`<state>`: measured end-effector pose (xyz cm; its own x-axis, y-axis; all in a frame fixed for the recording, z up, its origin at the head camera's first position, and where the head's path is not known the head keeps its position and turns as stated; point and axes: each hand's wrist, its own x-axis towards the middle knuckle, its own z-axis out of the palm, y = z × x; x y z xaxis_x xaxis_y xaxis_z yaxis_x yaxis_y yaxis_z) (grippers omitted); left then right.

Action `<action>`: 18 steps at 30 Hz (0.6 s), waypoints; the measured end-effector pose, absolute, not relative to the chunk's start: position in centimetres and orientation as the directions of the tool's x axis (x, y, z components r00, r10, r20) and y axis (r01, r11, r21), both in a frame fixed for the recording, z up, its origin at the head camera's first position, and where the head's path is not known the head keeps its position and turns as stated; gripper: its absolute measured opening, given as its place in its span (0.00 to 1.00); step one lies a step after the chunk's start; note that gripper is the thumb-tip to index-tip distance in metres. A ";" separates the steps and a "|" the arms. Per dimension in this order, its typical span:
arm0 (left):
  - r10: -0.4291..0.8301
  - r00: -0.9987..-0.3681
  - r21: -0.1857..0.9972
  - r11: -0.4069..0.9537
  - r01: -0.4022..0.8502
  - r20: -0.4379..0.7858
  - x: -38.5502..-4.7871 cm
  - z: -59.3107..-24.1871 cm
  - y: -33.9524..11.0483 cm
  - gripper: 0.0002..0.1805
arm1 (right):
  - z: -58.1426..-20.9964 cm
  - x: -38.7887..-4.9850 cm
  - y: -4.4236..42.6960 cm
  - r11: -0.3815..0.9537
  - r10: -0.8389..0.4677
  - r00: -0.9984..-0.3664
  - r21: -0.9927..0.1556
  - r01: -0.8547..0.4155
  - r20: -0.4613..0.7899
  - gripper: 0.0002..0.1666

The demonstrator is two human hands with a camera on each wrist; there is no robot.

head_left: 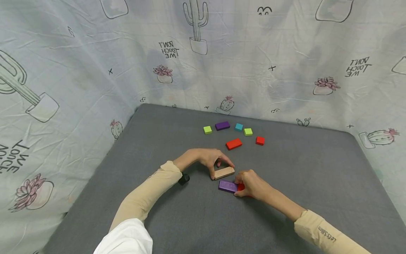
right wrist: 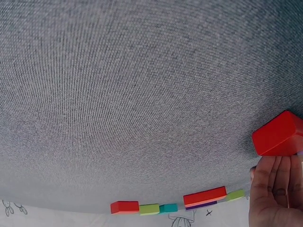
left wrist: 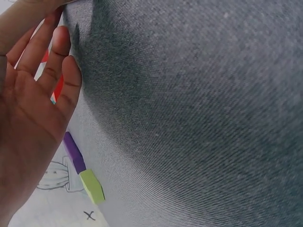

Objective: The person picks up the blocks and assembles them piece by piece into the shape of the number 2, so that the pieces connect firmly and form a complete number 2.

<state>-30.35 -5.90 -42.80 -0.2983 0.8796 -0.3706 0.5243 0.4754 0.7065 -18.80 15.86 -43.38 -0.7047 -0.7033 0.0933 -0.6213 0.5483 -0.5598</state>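
My left hand (head_left: 209, 157) pinches a plain wooden block (head_left: 224, 173) lengthwise, thumb at its left end and fingertips at the right. In the left wrist view the palm of that left hand (left wrist: 35, 104) shows, but the block is mostly out of frame. Just in front, a purple block (head_left: 227, 186) lies on the grey table. My right hand (head_left: 253, 185) grips a red block (head_left: 241, 187) at the purple one's right end; the fingers cover much of it. The right wrist view shows this red block (right wrist: 278, 135) against the fingertips of the right hand (right wrist: 277, 194).
Farther back on the table (head_left: 304, 183) lie a long red block (head_left: 234, 144), a small red block (head_left: 260, 140), a dark purple block (head_left: 222, 126), a blue block (head_left: 239, 127) and two lime green blocks (head_left: 207, 130). A printed cloth (head_left: 247, 70) hangs behind the table.
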 end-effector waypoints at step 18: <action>0.882 -0.342 0.731 0.464 0.500 -0.325 -29.4 -43.3 -5.8 0.46 | -43.2 -18.7 15.7 0.544 -0.704 -0.703 -0.563 -0.623 0.098 0.14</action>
